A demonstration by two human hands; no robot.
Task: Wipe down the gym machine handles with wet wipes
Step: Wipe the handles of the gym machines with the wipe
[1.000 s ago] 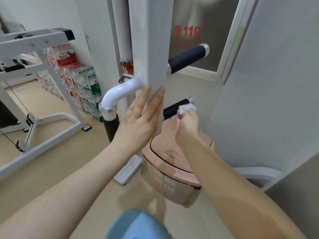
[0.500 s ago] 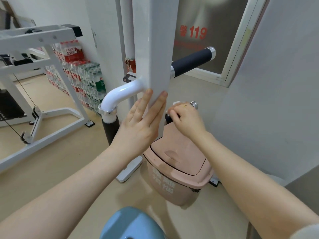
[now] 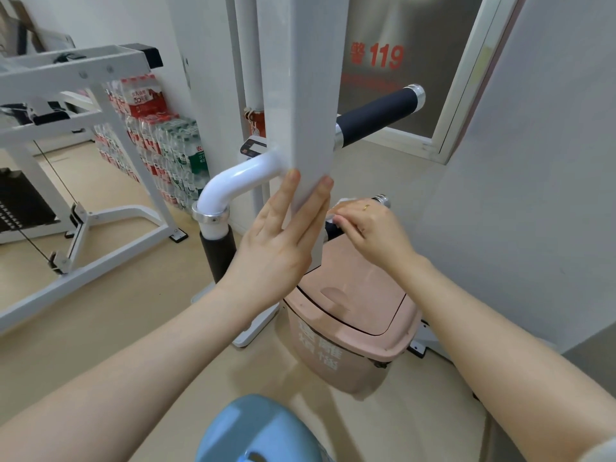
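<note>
Left hand point(image 3: 270, 248) flat against the white square steel post point(image 3: 300, 105), right hand point(image 3: 370, 228) pressing a white wet wipe point(image 3: 341, 205) onto the lower black foam handle point(image 3: 331, 230).

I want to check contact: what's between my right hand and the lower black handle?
In the head view, a white wipe lies between the right hand and the lower handle, bunched under the fingers.

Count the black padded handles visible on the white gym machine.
3: upper right handle beside the post, left handle hanging downward, lower handle under the right hand. Others may be hidden.
</note>
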